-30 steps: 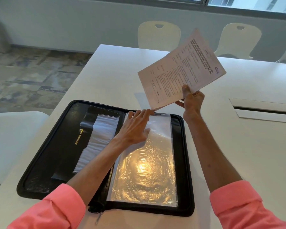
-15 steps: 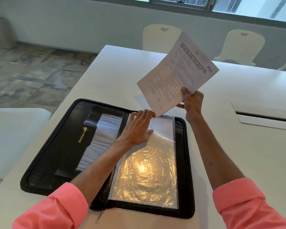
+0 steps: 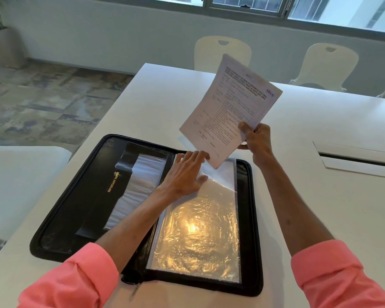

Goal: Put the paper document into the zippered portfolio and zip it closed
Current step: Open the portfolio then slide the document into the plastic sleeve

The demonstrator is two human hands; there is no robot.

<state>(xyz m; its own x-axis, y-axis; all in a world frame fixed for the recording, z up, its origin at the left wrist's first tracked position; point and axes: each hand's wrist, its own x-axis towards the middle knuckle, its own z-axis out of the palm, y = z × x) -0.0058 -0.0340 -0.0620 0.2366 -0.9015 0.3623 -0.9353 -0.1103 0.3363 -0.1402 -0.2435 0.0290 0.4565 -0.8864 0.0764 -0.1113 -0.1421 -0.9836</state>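
Now my right hand [image 3: 257, 138] pinches the paper [image 3: 229, 107] above the portfolio [image 3: 60, 210]; my left [image 3: 183, 174], spread flat, holds its sleeve [image 3: 200, 227], which may buckle.

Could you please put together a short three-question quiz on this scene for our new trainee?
1. True or false: the portfolio is zipped shut.
2. Which hand holds the paper document? A. left B. right
3. Fill in: the left hand rests on the clear plastic ____.

Key: 1. False, it lies open on the table. 2. B, the right hand. 3. sleeve.
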